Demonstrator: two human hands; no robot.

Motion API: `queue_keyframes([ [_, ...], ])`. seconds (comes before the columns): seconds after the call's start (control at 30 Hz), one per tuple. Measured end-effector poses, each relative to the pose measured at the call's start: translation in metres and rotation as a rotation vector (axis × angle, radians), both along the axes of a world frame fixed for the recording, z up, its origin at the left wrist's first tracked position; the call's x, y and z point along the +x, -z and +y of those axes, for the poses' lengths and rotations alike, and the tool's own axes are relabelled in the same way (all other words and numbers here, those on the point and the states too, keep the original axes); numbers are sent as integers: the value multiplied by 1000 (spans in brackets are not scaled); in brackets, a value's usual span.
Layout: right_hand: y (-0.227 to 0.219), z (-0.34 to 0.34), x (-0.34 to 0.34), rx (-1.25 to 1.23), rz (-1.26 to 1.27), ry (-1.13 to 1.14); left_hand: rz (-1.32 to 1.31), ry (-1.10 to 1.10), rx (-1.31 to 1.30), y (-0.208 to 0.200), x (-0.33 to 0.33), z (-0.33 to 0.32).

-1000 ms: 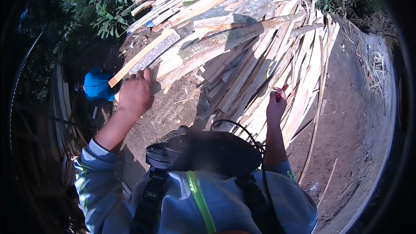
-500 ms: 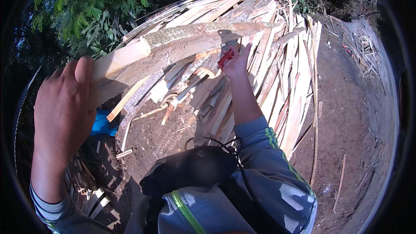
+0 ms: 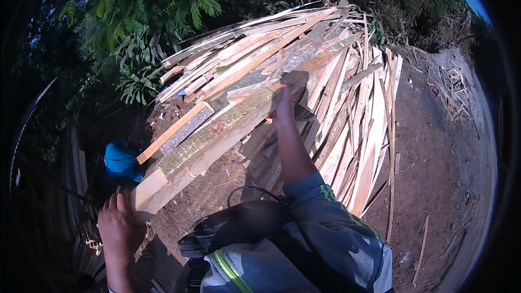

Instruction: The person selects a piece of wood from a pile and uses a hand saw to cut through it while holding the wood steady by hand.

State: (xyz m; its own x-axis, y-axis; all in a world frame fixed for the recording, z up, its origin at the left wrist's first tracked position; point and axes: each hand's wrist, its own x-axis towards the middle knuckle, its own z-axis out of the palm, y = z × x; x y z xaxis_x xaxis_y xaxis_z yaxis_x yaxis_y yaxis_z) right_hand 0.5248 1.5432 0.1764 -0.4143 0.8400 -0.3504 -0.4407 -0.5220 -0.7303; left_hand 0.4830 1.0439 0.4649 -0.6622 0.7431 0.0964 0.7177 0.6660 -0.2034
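Note:
A long wooden slab, with bark along one side, runs slantwise from the lower left up toward the woodpile. Its near end is in the grip of my left hand, fingers wrapped over the end. My right hand is at the slab's far part, its thumb up along the wood. A bit of a small red object shows at that hand; most of it is hidden behind the hand and slab, so its kind is unclear.
A big pile of sawn wood strips spreads ahead and to the right. A blue object sits on the ground at left. Green bushes border the far side. A toothed blade edge shows at the far left. Bare soil lies at right.
My left hand has come down and to the right with the slab's near end. The slab now slopes more steeply, and my right hand has moved against its far part.

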Motion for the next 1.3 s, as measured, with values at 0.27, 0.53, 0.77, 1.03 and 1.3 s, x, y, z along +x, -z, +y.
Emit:
queue_keyframes([
  [0.27, -20, 84, -7, 544, -875, -291, -395, -80, 97, 123, -102, 30],
  [0.53, -51, -47, 127, 626, -667, -117, -907, -34, -65, 268, -269, 53],
  [0.77, -45, -163, 203, 467, -771, -28, -1063, 88, -81, 308, -340, 61],
  [1.03, -56, -254, 174, 465, -721, 114, -1015, 118, -23, 342, -382, 82],
  [1.3, -81, -254, 103, 537, -686, 28, -1036, 108, -15, 344, -403, 87],
])
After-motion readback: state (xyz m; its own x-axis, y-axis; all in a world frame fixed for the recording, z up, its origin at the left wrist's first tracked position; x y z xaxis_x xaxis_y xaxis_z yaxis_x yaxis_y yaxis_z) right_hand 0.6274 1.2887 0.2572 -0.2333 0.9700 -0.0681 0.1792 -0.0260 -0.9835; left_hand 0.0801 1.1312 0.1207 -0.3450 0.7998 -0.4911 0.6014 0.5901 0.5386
